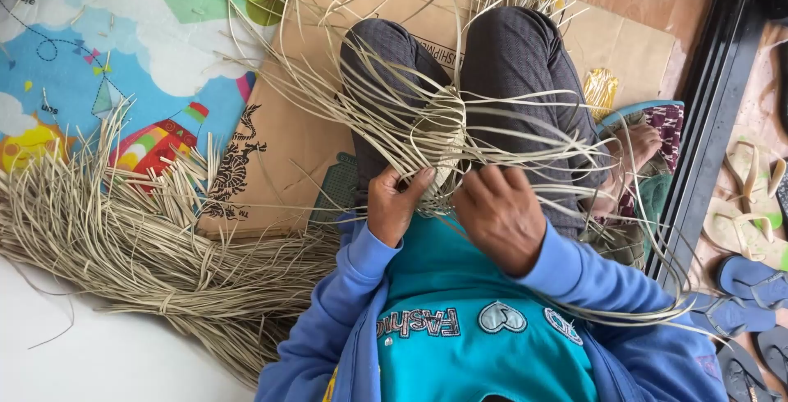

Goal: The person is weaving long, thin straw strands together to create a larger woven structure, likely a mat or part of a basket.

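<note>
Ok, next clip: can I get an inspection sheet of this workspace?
Surface: cardboard sheet on the floor, over a colourful play mat.
Job's things: small woven piece on the lap, loose strips fanning out from it.
Clutter: large strip bundle on the left; yellow bundle on the right.
Grippers: left hand and right hand both grip the woven piece's near edge.
Cables: nothing seen.
Surroundings: sandals past a dark door track.
</note>
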